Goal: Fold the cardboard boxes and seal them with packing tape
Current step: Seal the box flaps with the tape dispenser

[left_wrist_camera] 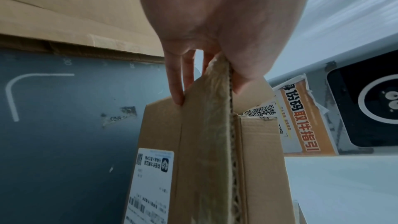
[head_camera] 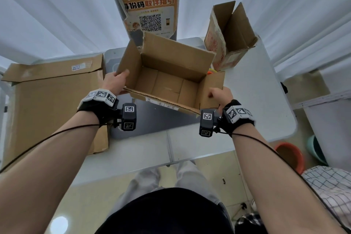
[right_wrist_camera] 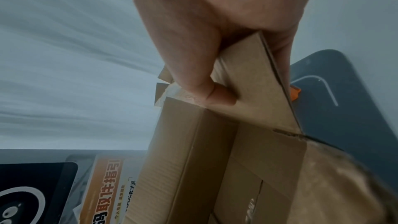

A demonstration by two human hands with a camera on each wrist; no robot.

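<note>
An open brown cardboard box is held above the dark mat, its top flaps standing up and its inside empty. My left hand grips the left end flap, thumb inside and fingers outside. My right hand pinches the right end flap near its corner. A white shipping label sits on the box's outer wall. An orange object, possibly the tape holder, peeks out behind the box's right flap; most of it is hidden.
A large flattened carton lies at the table's left. A second open box stands at the back right. A grey kiosk with an orange poster rises behind. Basins sit on the floor right of the white table.
</note>
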